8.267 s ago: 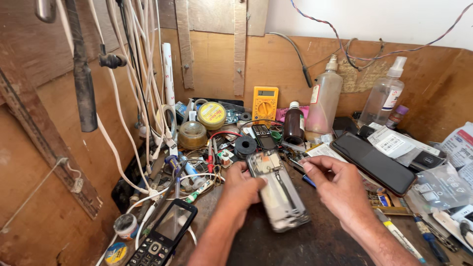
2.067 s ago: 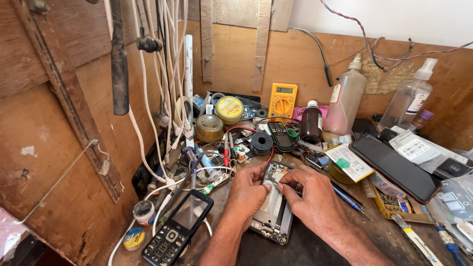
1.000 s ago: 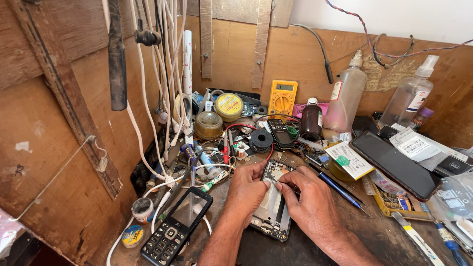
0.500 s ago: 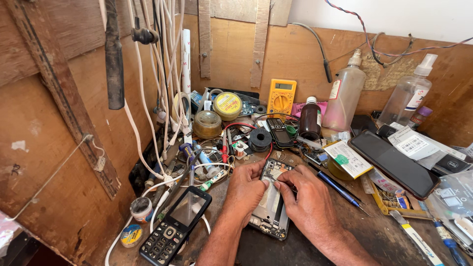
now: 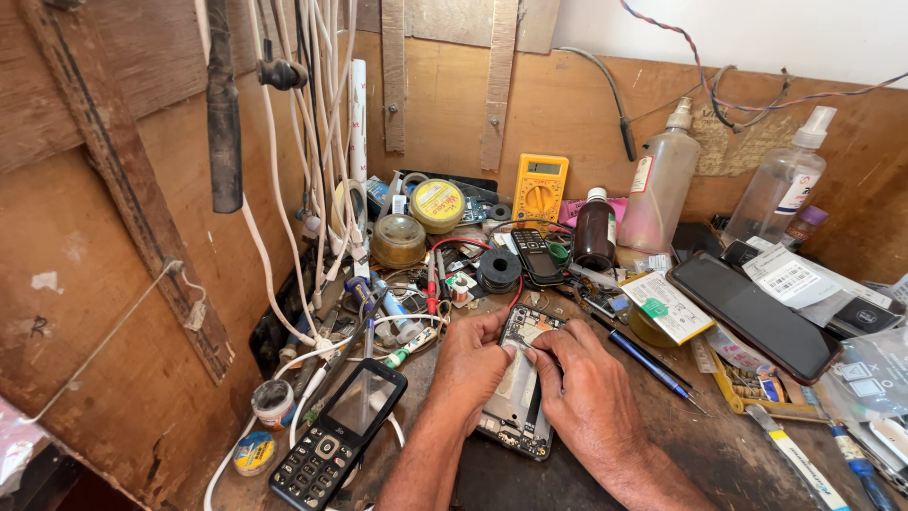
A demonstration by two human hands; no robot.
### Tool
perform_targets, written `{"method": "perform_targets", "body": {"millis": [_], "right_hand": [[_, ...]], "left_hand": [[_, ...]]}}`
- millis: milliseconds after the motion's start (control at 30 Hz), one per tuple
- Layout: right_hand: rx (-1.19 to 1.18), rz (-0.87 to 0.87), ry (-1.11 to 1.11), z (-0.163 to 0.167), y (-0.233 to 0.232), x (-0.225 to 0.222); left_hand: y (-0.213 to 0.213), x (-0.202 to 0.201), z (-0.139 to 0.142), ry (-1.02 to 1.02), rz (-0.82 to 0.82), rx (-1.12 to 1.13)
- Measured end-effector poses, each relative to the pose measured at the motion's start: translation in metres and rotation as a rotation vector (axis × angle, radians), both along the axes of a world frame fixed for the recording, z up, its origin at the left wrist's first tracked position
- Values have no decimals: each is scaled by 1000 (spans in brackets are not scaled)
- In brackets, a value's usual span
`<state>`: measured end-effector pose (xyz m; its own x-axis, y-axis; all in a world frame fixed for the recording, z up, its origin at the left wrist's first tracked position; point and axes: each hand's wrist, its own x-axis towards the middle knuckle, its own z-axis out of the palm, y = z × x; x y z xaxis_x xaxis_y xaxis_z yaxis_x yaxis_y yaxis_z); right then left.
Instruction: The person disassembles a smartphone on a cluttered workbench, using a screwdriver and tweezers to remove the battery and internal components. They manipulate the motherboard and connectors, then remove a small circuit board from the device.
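Both hands rest on an opened phone [image 5: 518, 397] lying on the tabletop [image 5: 728, 445], its back cover off and its insides showing. The left hand [image 5: 470, 364] lies along its left edge and the right hand [image 5: 586, 388] along its right; their thumb tips press down side by side on its upper part, the other fingers lying loosely curled. A black keypad phone [image 5: 338, 433] lies to the left, a blue pen [image 5: 651, 364] to the right

keypad phone [image 5: 338, 433]: lower left, dark blank screen.
multimeter [image 5: 540, 187]: yellow, small grey display, at the back wall.
large phone [image 5: 753, 313]: right, black glass screen.
white label [image 5: 787, 278]: rectangular, beside it.
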<state>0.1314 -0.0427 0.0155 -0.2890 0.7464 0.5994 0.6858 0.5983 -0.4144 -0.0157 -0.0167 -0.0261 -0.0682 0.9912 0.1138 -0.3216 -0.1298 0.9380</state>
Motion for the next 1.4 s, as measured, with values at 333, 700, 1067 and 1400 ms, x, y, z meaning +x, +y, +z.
{"method": "perform_targets", "body": {"millis": [333, 700, 1067, 1400], "right_hand": [[-113, -43, -36, 9, 2, -1], [-79, -66, -44, 2, -1, -7], [113, -24, 178, -1, 12, 12], [-430, -222, 489, -1, 33, 50]], "left_hand": [[-2, 1, 3, -5, 32, -45], [0, 0, -1, -23, 1, -6], [-1, 5, 1, -67, 9, -26], [-6, 3, 6, -72, 44, -63]]}}
